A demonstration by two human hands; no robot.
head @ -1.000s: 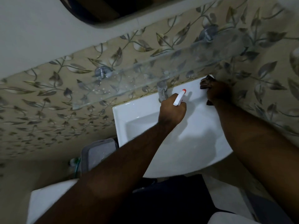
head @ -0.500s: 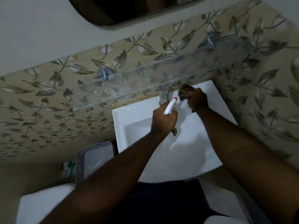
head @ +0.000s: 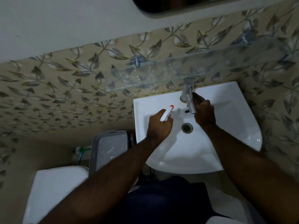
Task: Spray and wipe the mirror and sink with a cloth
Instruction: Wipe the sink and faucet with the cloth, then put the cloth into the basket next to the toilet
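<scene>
Faucet (head: 188, 97) between cloth-holding right hand (head: 204, 111) and spray bottle (head: 166, 113)

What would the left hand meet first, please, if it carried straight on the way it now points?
Probably the sink's back ledge left of the tap, then the tiled wall. The left hand aims its spray bottle up-right there; depth is unclear.

Left hand (head: 159, 126) grips spray bottle (head: 166, 113) over the sink (head: 234, 135) basin, nozzle toward the wall. Right of that grip: drain (head: 187, 127), then right hand (head: 204, 111) pressing a cloth (head: 197, 98) against the tap (head: 188, 97). Beyond both grips, glass shelf (head: 161, 75); mirror (head: 169, 4) higher. Left of the bottle grip, outside the sink: bin (head: 111, 146).
</scene>
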